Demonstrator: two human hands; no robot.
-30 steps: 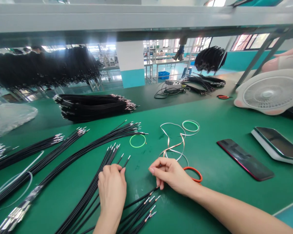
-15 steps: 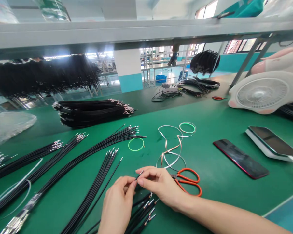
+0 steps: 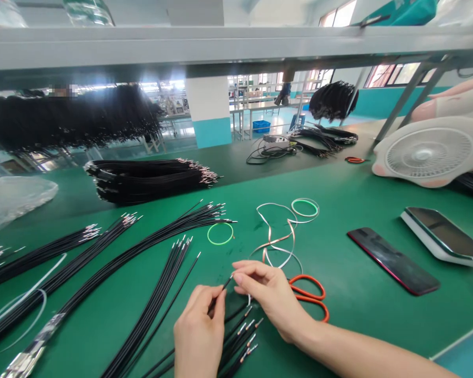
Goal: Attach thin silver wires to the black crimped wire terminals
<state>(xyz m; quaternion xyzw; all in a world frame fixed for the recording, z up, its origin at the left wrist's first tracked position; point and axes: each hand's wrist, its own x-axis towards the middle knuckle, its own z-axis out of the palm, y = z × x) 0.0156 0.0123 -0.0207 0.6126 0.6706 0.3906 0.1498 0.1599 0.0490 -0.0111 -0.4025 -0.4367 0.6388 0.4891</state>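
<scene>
Held cable [image 3: 227, 283] at lower centre sheathed in black, tipped in silver; bundle [image 3: 153, 299] at lower left likewise. Table [image 3: 331, 231] coloured green. Scissor handles [image 3: 309, 299] coated orange-red. Ring [image 3: 220, 244] at centre tinted bright green; strip [image 3: 269, 231] right of centre shaded white and copper. Fan [image 3: 428, 153] at right edge finished in white, patterned with radial lines. Phone [image 3: 392, 260] at lower right faced in black, edged in red.
</scene>
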